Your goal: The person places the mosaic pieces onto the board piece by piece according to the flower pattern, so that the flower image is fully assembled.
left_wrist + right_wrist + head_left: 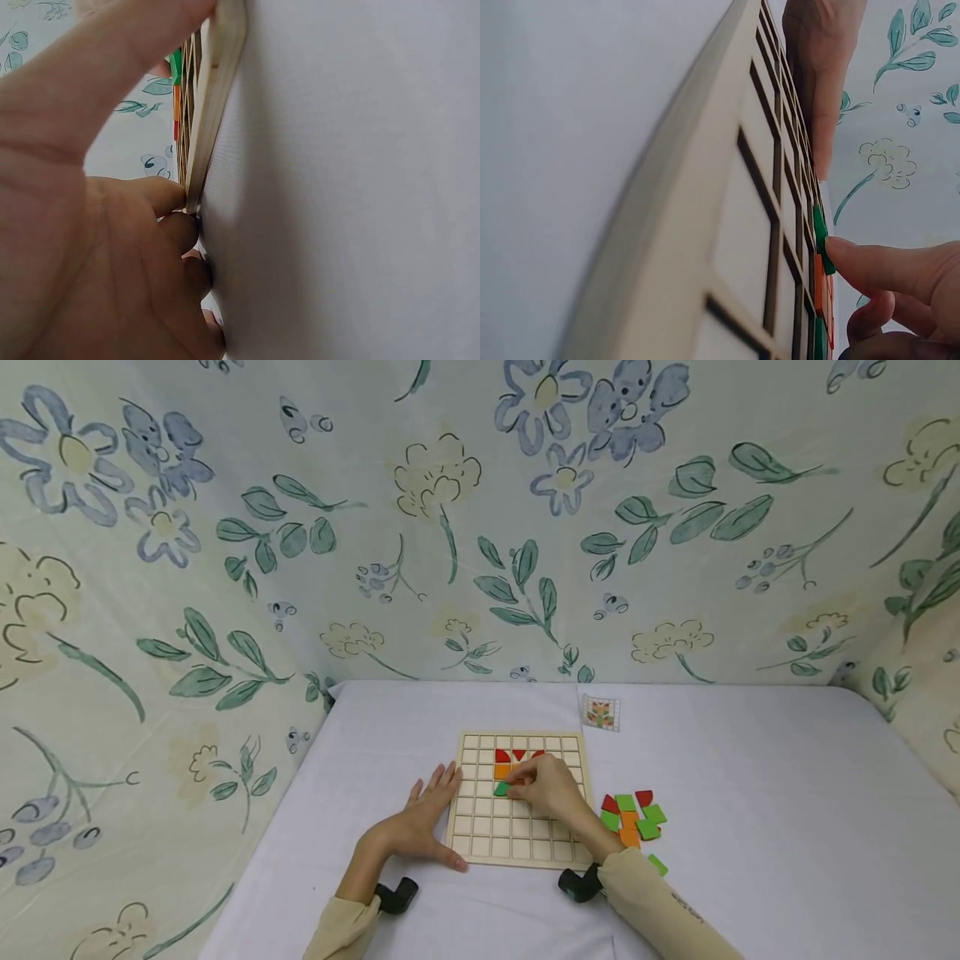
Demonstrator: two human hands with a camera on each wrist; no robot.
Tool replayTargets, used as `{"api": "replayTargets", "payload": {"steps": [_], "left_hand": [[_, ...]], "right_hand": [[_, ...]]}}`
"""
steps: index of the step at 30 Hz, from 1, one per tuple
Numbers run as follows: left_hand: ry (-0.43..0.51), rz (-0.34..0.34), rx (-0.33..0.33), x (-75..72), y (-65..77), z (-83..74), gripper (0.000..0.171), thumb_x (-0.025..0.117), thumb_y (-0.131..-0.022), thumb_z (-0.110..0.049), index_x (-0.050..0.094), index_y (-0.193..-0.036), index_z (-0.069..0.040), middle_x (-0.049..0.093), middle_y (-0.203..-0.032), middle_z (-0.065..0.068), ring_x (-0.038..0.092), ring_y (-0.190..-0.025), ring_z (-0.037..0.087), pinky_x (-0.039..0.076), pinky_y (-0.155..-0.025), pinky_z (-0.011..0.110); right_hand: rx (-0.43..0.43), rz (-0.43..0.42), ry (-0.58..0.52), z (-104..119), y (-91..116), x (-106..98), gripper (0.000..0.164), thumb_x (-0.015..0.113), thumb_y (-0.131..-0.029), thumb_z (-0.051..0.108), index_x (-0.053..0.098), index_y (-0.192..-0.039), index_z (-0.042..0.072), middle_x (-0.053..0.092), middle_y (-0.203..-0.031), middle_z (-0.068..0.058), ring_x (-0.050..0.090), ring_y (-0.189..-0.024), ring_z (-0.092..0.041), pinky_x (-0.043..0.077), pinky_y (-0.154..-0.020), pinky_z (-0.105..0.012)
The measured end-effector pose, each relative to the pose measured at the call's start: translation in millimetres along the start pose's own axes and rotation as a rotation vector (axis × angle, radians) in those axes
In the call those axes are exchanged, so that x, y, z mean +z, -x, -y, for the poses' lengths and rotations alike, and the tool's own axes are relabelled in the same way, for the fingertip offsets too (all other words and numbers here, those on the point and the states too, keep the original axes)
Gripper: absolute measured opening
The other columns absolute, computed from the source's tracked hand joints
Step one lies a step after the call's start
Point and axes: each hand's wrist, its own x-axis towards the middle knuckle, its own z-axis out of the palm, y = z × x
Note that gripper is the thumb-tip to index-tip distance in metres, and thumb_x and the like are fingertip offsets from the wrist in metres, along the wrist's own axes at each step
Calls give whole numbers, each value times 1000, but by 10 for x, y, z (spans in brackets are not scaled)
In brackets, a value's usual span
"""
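Board [521,828] with red and orange tiles [502,772] inside

The board [482,828] is free lower-left, right hand [551,787] obstructing centre-right.

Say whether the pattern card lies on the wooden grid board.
No, the pattern card lies on the white cloth, past the far right corner of the wooden grid board.

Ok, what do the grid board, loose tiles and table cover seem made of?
Grid board: probably bare, matt wood, by its pale edge. Loose tiles: matt, perhaps painted wood or plastic; no gloss or grain shows. Table cover: likely matt white fabric, by its creases.
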Motion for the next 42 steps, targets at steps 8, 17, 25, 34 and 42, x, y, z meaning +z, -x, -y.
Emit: {"api": "replayTargets", "payload": {"steps": [8,17,25,34,42], "left_hand": [[0,1,0,-1,-9,9,141,94,-69,-51,1,-167,-7,-8,-175,11,-12,-163,33,-6,-130,62],[-6,2,1,2,-4,12,141,94,-69,-51,1,-167,-7,-7,-175,12,-12,-163,33,-5,-130,62],[-5,0,2,1,-7,5,141,93,-69,-52,1,-167,-7,-7,-175,11,-12,-163,33,-6,-130,62],[-2,3,14,0,-9,0,143,94,-70,-50,0,-166,-2,-9,-175,15,-12,-162,37,-5,-129,65],[9,6,14,3,-9,-2,143,94,-70,-49,-1,-166,-3,-10,-175,15,-13,-162,37,-6,-129,64]], "right_hand": [[15,18,-11,-2,-38,8,5,84,-85,8,84,-89,10,58,-62,2,46,-58,-9,31,-54,-20],[-7,49,-20,9,-68,40,11,86,-81,6,83,-91,9,53,-61,3,44,-59,-10,31,-55,-21],[-30,151,-13,19,-116,34,20,84,-82,2,84,-99,13,48,-60,3,40,-56,-10,30,-54,-20],[-57,185,29,-7,-164,-6,18,87,-81,9,83,-98,13,54,-65,2,44,-61,-10,35,-59,-21],[-70,237,37,-21,-214,-29,16,86,-82,8,79,-96,12,55,-69,1,46,-64,-11,40,-62,-22]]}}
